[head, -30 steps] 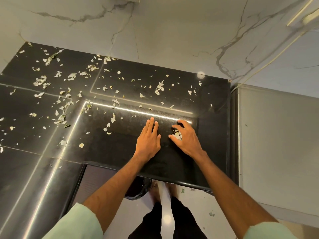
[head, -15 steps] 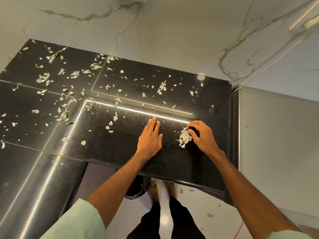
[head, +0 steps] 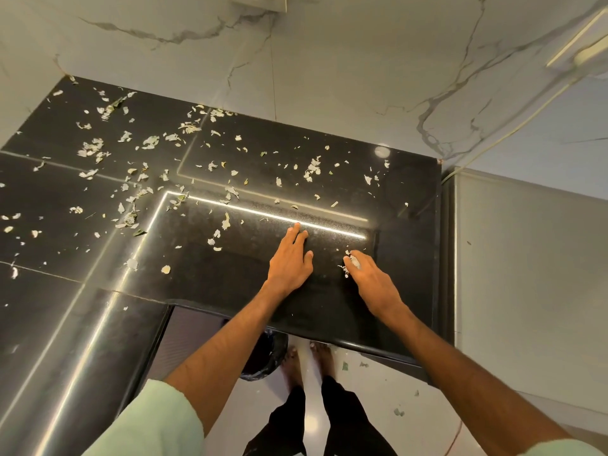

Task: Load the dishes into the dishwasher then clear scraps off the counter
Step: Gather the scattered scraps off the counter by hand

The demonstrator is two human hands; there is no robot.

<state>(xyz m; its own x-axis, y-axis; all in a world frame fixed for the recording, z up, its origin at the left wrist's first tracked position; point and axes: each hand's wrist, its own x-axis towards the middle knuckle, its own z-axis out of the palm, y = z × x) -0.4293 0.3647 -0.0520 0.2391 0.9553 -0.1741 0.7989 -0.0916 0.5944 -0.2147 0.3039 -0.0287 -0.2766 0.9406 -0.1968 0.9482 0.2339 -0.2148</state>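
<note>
Pale vegetable scraps [head: 131, 179] lie scattered over the black stone counter [head: 329, 311], thickest at the left and back. My left hand [head: 289, 263] rests flat on the counter near the front edge, fingers straight and pointing away from me. A little to its right, my right hand [head: 373, 279] curls its fingers and thumb round a small heap of scraps [head: 349, 264], which shows white at the fingertips. No dishes or dishwasher are in view.
A dark bin [head: 263, 360] stands on the floor under the counter's front edge, beside my feet. A white appliance [head: 526, 274] adjoins the counter on the right. A marble wall [head: 329, 77] closes off the back. A few scraps [head: 345, 365] lie on the floor.
My right hand swung out to the right, baring the gathered heap, then closed back over it. The left hand stayed flat in the same place.
</note>
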